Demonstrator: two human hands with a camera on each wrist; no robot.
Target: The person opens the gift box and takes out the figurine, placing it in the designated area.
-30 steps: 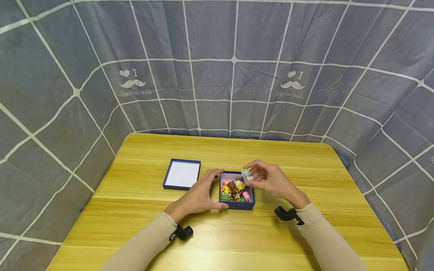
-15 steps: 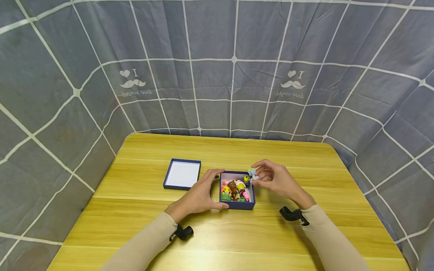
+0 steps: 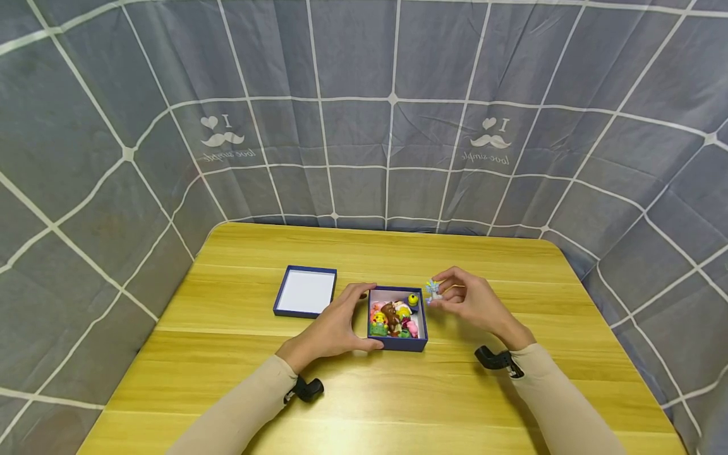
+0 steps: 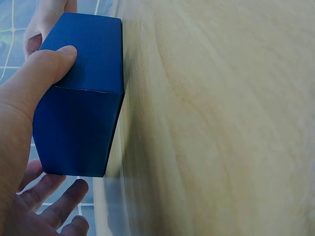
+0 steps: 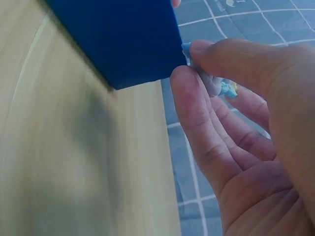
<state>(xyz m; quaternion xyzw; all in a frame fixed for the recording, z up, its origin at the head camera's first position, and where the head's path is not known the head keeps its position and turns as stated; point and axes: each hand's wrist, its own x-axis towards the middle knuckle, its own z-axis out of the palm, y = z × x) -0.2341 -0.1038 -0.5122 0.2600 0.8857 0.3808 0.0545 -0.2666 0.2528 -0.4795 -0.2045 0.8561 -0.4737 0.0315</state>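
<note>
A small dark blue box (image 3: 398,343) sits in the middle of the wooden table, filled with several little colourful figurines (image 3: 395,316). My left hand (image 3: 335,322) grips the box's left side, thumb on the near wall (image 4: 54,59) and fingers round the far corner. My right hand (image 3: 469,300) is just right of the box, above the table, and pinches a tiny light blue and white figurine (image 3: 433,291) between thumb and fingertips; the right wrist view shows the same figurine (image 5: 216,86) beside the box (image 5: 118,39).
The box's lid (image 3: 306,292) lies upside down, white inside up, to the left of the box. The wooden table (image 3: 364,404) is enclosed by a grey checked cloth (image 3: 364,126) at the back and both sides.
My right hand has carried the small blue figurine from over the box's far right corner out to the right of the box. The left hand and box stay put.
</note>
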